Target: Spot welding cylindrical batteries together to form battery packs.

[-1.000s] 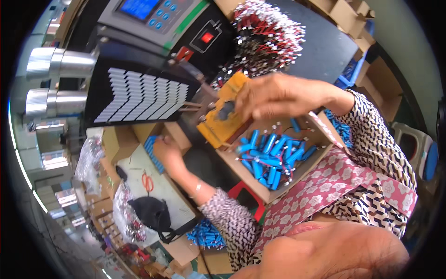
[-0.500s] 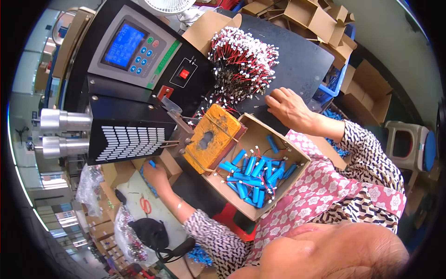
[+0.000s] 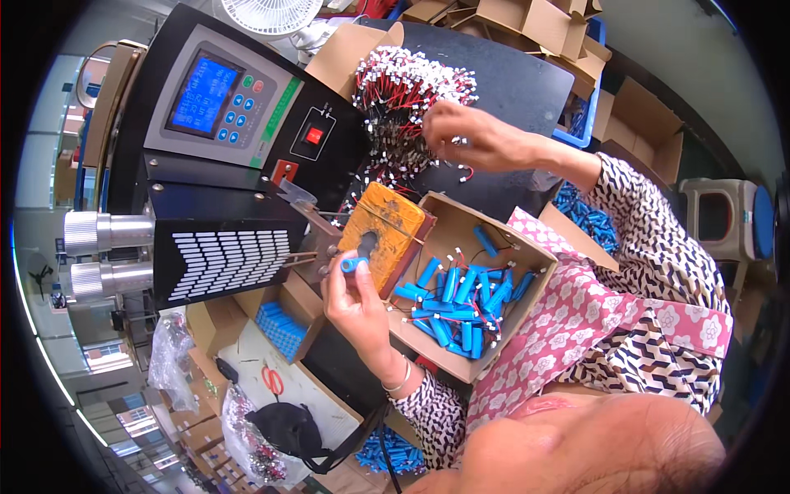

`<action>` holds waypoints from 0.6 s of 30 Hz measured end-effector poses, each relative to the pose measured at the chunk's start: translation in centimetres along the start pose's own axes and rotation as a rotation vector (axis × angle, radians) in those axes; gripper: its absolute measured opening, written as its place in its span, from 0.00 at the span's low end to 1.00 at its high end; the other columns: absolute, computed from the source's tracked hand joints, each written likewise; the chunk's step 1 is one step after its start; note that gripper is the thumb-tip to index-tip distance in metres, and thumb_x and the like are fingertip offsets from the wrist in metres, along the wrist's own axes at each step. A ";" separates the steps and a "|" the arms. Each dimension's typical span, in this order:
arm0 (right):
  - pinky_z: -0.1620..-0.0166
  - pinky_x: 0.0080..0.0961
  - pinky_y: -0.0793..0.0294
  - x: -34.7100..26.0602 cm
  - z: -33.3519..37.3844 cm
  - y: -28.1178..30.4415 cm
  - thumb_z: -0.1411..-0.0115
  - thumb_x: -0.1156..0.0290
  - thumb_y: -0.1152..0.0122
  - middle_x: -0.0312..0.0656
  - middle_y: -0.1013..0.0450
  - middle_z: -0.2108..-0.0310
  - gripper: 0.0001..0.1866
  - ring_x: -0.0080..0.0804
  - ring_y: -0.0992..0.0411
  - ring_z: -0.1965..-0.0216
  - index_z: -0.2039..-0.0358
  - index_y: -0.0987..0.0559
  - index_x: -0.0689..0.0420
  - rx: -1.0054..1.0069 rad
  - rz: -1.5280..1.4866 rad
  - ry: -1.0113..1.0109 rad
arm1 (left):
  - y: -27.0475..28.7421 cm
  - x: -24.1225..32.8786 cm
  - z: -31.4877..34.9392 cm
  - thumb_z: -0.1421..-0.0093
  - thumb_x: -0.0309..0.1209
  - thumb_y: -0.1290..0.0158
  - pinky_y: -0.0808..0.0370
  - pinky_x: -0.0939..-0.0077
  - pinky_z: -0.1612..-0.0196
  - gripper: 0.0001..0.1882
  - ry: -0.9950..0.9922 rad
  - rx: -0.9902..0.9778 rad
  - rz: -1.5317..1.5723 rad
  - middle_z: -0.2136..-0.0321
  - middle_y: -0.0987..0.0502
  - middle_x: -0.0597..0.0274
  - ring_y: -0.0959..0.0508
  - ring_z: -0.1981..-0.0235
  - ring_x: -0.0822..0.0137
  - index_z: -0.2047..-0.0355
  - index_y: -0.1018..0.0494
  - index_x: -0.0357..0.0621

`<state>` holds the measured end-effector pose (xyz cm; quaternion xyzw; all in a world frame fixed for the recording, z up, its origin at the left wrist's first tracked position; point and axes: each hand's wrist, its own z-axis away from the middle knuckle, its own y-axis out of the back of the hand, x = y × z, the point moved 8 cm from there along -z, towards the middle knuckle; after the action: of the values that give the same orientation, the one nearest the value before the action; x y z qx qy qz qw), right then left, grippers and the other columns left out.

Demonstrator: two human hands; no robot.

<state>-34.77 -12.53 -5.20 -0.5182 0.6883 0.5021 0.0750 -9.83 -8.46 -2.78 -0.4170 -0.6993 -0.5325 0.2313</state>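
Note:
A blue cylindrical battery cell (image 3: 354,265) is pinched upright between the thumb and fingers of my left hand (image 3: 358,317), just in front of an orange-taped block (image 3: 380,226) with a dark worn spot. My right hand (image 3: 473,138) is closed in a pinch at the right edge of a heap of red-and-black wire leads (image 3: 411,90) with white connectors. A red wire lead (image 3: 470,172) curves out below its fingers; the fingertips themselves are partly hidden. A spot-welding machine (image 3: 222,214) with a blue screen stands at the left, its electrodes (image 3: 300,258) pointing at the block.
An open carton (image 3: 514,354) of wired blue cells sits right of the block. Another box (image 3: 309,284) holds rows of blue cells (image 3: 280,329). Red scissors (image 3: 271,380), a black pouch (image 3: 288,430), a white fan (image 3: 271,12) and more cells (image 3: 391,451) lie around.
My left hand has come up from the box of cells to the block, bringing a blue cell. My right hand has moved up and left onto the wire heap, and its fingers have closed.

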 end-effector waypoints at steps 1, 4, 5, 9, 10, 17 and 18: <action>0.52 0.34 0.32 0.0 0.1 0.9 0.41 0.74 0.47 0.45 0.35 0.59 0.05 0.37 0.33 0.56 0.68 0.31 0.62 0.090 -0.152 -0.005 | -0.3 -0.1 -0.2 0.38 0.22 0.52 0.29 0.81 0.59 0.10 0.004 0.008 0.032 0.63 0.28 0.62 0.27 0.63 0.74 0.57 0.30 0.29; 0.55 0.26 0.30 -1.3 -2.1 -0.2 0.35 0.71 0.52 0.42 0.33 0.57 0.07 0.27 0.31 0.59 0.67 0.32 0.62 0.117 -0.786 -0.065 | -0.1 0.2 -0.4 0.37 0.22 0.53 0.30 0.81 0.58 0.09 0.015 -0.015 0.014 0.64 0.29 0.63 0.27 0.63 0.74 0.58 0.30 0.29; 0.60 0.25 0.29 -2.2 -2.9 -1.2 0.36 0.71 0.52 0.41 0.31 0.60 0.07 0.27 0.30 0.64 0.67 0.32 0.62 0.059 -1.042 -0.136 | 0.1 0.3 -0.3 0.37 0.21 0.53 0.30 0.81 0.58 0.09 0.020 -0.032 0.004 0.64 0.29 0.63 0.27 0.63 0.74 0.58 0.30 0.29; 0.70 0.24 0.32 -4.7 -5.0 -4.0 0.40 0.72 0.52 0.35 0.31 0.77 0.05 0.21 0.33 0.74 0.71 0.31 0.60 -0.261 -0.782 -0.255 | 0.0 -0.2 0.0 0.37 0.22 0.53 0.30 0.81 0.58 0.08 0.031 0.000 -0.030 0.64 0.30 0.64 0.28 0.64 0.76 0.58 0.31 0.30; 0.73 0.19 0.37 -5.6 -5.3 -4.8 0.38 0.70 0.52 0.30 0.35 0.77 0.07 0.17 0.40 0.75 0.71 0.34 0.58 -0.304 -0.798 -0.182 | 0.1 0.3 0.0 0.37 0.22 0.53 0.30 0.82 0.59 0.09 0.005 0.019 -0.030 0.65 0.30 0.64 0.28 0.65 0.76 0.58 0.31 0.30; 0.71 0.23 0.33 -7.5 -5.5 -6.5 0.39 0.69 0.47 0.38 0.30 0.81 0.12 0.20 0.35 0.77 0.74 0.26 0.64 -0.159 -0.659 -0.126 | -0.6 -0.2 -0.4 0.41 0.22 0.49 0.27 0.70 0.66 0.09 -0.071 0.110 -0.028 0.65 0.24 0.50 0.23 0.68 0.60 0.60 0.27 0.33; 0.72 0.23 0.32 -7.8 -5.8 -6.5 0.40 0.69 0.45 0.41 0.27 0.80 0.11 0.21 0.31 0.77 0.74 0.24 0.65 -0.127 -0.615 -0.105 | -0.6 0.1 -0.3 0.41 0.23 0.49 0.26 0.68 0.67 0.10 -0.103 0.112 -0.051 0.66 0.25 0.48 0.23 0.69 0.56 0.59 0.27 0.33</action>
<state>-23.73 -11.75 -1.50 -0.6790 0.4616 0.5241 0.2263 -10.41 -8.75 -2.88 -0.4125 -0.7494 -0.4759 0.2044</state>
